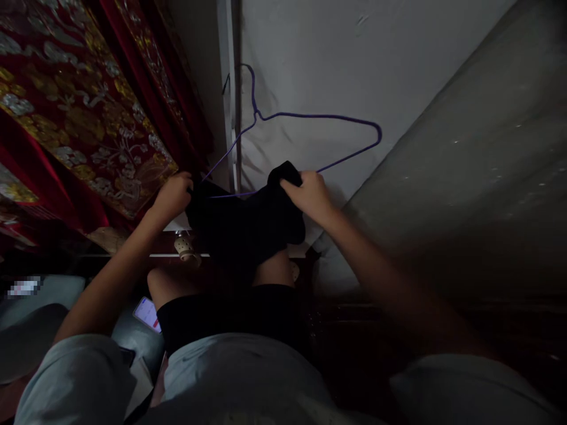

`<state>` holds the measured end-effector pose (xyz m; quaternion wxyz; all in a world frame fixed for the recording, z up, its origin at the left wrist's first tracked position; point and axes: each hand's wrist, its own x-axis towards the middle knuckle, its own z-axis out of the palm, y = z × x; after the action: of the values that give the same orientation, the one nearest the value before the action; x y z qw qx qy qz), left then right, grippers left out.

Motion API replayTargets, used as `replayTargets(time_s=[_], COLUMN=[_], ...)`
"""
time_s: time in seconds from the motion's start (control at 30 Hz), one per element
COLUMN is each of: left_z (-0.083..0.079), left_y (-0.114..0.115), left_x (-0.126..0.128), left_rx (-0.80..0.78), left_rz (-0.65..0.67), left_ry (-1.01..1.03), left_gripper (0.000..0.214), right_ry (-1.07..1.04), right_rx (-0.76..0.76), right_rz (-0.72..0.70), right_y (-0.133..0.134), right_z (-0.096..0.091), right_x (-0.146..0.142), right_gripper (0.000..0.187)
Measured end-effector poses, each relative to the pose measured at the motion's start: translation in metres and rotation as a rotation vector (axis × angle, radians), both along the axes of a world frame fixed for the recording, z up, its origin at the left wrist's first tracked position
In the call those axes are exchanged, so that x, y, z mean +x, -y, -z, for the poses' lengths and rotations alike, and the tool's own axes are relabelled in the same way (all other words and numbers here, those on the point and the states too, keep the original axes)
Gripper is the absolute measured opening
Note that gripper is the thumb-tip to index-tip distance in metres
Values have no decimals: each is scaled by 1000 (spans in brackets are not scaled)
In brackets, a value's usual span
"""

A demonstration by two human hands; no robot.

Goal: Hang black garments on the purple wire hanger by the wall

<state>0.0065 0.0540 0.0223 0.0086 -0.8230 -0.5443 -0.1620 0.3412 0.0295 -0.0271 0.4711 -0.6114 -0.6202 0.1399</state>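
A black garment (243, 224) hangs between my two hands above my knees; its exact kind is hard to make out in the dim light. My left hand (177, 190) is closed on its left upper edge. My right hand (310, 192) pinches the fabric near a raised fold on the right. A purple hanger (323, 116) has its left end and part of its lower bar inside the cloth, while its right shoulder sticks out bare. The hanger's hook points up by a narrow vertical metal strip (234, 106).
A red curtain (128, 106) with gold and silver patterns hangs at left. Behind the hanger stands a pale panel (310, 53), with a grey surface (465, 177) at right. A beige clog (186, 249) lies below. A lit phone (148, 313) rests by my left leg.
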Motion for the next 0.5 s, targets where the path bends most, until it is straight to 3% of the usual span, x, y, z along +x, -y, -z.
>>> replayTargets(time_s=[0.07,0.17,0.23,0.33,0.4,0.5], left_z=[-17,-35,-36,-26,-17,-15], left_y=[2,3,1,-4,-8,-14], left_x=[9,29,41,45,39,27], left_rx=[145,224,262,345,373,380], left_rz=[104,269,308,254,215,184], left_ry=[62,181,256,365,378,355], left_gripper=[22,23,23,29,31,25], right_ry=[-23,-124,-161,-115,-94,-108], right_rx=[6,-18,-8,109,252,446], right_rz=[-27,-118,-216,-346,-302,-53], right_y=[4,13,20,30,36,42], right_z=[2,5,6,1,-5,-21], right_x=[-9,-28,-38,-38,-26,6], right_gripper=[37,34,30,19,15,31])
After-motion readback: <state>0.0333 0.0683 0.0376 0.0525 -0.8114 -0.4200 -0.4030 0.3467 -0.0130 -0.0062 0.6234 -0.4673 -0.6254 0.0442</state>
